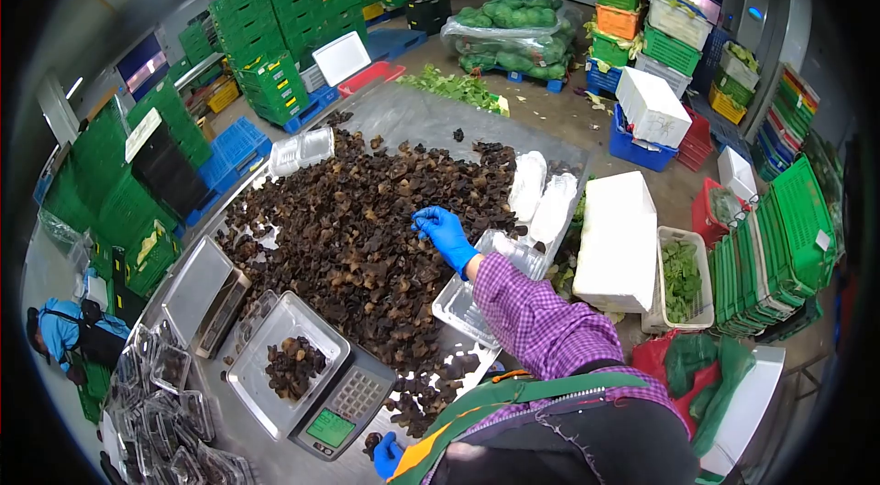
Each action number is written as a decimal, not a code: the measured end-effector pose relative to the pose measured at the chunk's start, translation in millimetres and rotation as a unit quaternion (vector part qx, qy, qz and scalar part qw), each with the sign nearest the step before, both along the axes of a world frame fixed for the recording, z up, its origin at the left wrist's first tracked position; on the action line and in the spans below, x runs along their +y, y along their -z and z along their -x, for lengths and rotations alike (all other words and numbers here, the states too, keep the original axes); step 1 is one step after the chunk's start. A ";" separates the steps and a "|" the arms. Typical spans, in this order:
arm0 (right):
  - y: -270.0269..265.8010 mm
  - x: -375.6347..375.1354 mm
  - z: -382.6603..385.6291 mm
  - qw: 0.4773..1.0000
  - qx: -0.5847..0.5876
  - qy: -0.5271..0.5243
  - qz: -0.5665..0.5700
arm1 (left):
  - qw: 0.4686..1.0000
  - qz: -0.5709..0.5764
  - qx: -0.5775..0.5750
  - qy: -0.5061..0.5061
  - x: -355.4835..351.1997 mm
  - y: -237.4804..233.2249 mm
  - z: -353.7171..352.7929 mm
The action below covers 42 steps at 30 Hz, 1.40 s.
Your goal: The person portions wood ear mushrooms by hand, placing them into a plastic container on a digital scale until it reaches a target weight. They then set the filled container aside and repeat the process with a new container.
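My right hand (445, 237), in a blue glove, is over a wide heap of dark brown wood ear mushrooms (357, 210). Its fingers are bent together; whatever they pinch is too small to make out. Low in the view, my left hand (387, 455), also gloved in blue, has its fingers closed around a dark wood ear piece (371, 442), partly hidden by my clothing. Left of it, a digital scale (341, 412) with a lit green display carries a metal tray (249, 375), and a small mound of wood ear pieces (293, 368) lies in that tray.
Clear plastic containers (477, 302) lie beside my right forearm, and many more (170, 412) are piled at the lower left. White gloves (541, 196) rest on the table's right edge. A white foam box (616, 237) and green crates (770, 237) stand right. Another person (78, 329) is at left.
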State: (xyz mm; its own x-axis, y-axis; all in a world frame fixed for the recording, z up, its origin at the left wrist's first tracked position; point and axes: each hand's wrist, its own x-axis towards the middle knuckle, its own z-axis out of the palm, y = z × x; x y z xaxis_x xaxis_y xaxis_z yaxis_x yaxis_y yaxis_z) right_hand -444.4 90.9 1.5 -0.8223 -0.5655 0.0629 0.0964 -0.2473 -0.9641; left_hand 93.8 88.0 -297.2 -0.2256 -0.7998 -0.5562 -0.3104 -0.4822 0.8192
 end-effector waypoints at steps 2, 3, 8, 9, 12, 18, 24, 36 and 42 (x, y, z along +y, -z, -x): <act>6.4 -1.0 -6.7 1.000 0.003 -0.008 -0.003 | 1.000 -0.004 -0.002 -0.002 2.2 -1.7 -1.2; 9.4 -1.3 -10.0 1.000 -0.006 -0.009 -0.009 | 1.000 -0.006 -0.002 -0.003 3.0 -2.4 -1.2; 7.6 1.4 -27.0 1.000 0.007 -0.016 0.005 | 1.000 -0.005 -0.004 -0.003 7.7 -5.1 -7.0; 9.1 3.1 -29.8 1.000 0.008 -0.016 0.005 | 1.000 0.000 -0.001 0.000 8.4 -4.8 -6.4; -1.0 9.3 -45.7 0.997 0.006 -0.070 -0.031 | 0.998 -0.041 -0.032 -0.022 -4.1 2.4 3.0; -2.2 -24.4 -103.4 0.974 0.063 -0.198 -0.088 | 0.994 -0.097 0.042 -0.010 -4.3 -13.7 5.6; -18.6 -74.5 -192.4 0.936 0.228 -0.264 -0.046 | 0.999 0.009 -0.034 -0.036 12.7 -11.6 12.9; 6.1 -137.8 -256.8 0.695 0.626 -0.318 -0.156 | 0.995 0.100 0.011 -0.016 33.9 -100.0 28.7; 22.8 -126.6 -255.8 0.774 0.511 -0.361 -0.095 | 0.950 0.098 0.006 0.297 2.6 -45.5 -3.6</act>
State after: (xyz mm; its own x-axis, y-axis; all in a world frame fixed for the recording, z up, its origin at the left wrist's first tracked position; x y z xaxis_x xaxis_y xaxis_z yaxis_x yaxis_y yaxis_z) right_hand -188.5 -35.7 -21.2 0.1367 -0.9336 0.3312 -0.6940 -0.3289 -0.6405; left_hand 97.4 90.7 -251.7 -0.6751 -0.6175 -0.4035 -0.4697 -0.0620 0.8807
